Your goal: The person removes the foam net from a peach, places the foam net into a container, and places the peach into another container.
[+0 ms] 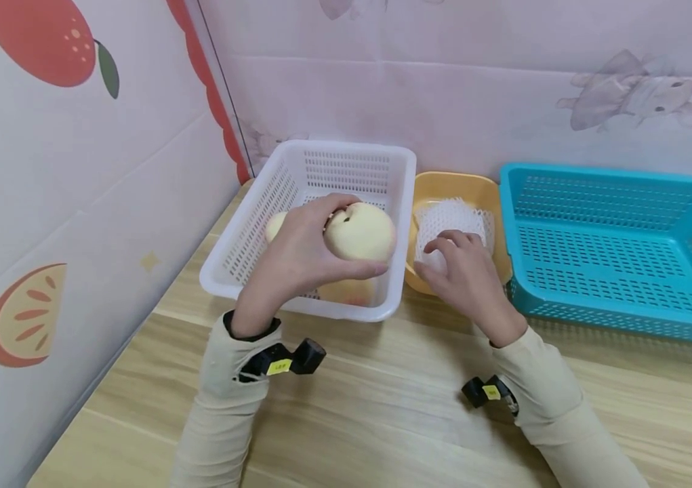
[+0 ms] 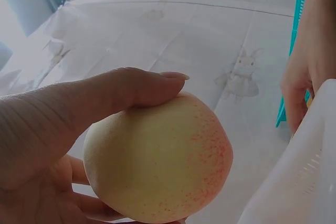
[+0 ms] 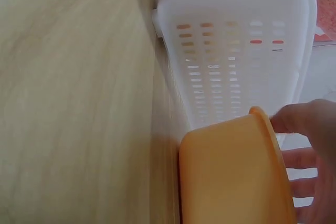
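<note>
A pale yellow peach (image 1: 360, 232) with a pink-speckled blush is gripped by my left hand (image 1: 297, 247), thumb on one side and fingers round the other, over the white basket (image 1: 403, 224). In the left wrist view the peach (image 2: 160, 158) sits below the thumb. More peaches lie in the basket, partly hidden by that hand. My right hand (image 1: 464, 271) reaches into the orange-yellow bin (image 1: 437, 183), bent fingers and thumb at the white foam nets (image 1: 452, 213). In the right wrist view the right hand's fingers (image 3: 302, 160) pass behind the bin's rim; I cannot tell whether they pinch a net.
A teal basket (image 1: 602, 271) stands right of the bin, close beside it. All three containers are lined up along the back wall (image 1: 455, 102) on a wooden table (image 1: 382, 400). A side wall (image 1: 108, 224) with fruit pictures borders the table at left.
</note>
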A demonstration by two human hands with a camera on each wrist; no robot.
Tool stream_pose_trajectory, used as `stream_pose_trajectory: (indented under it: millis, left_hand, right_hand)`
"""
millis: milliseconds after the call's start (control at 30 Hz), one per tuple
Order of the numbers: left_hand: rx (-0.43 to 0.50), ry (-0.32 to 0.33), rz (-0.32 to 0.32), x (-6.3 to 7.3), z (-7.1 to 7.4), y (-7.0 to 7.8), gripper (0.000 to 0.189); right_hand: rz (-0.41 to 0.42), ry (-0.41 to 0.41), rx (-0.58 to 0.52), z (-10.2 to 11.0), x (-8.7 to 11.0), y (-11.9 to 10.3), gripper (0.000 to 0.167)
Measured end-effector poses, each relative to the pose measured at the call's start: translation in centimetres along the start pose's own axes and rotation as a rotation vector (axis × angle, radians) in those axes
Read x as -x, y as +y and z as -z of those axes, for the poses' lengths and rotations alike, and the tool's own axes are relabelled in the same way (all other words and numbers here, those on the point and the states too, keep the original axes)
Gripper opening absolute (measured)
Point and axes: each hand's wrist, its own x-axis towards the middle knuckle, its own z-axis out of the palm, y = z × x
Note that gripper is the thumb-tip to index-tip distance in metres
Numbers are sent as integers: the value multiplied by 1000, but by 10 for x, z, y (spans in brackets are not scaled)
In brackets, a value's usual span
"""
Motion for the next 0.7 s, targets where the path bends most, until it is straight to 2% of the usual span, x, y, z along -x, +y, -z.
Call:
stream_pose_trajectory:
  millis: [233,500,700]
  left_hand:
    - [-15,-13,-2,-2,0,-1,76]
    - [-19,1,-4,-3,0,-4,76]
    - [-5,-1,4,-4,0,-8,73]
  right_hand:
    - [-8,-122,35,-3,-1,2,48]
    - [-14,-191,132,-7,0,4,57]
    - [-4,-278,224,-10,4,0,60]
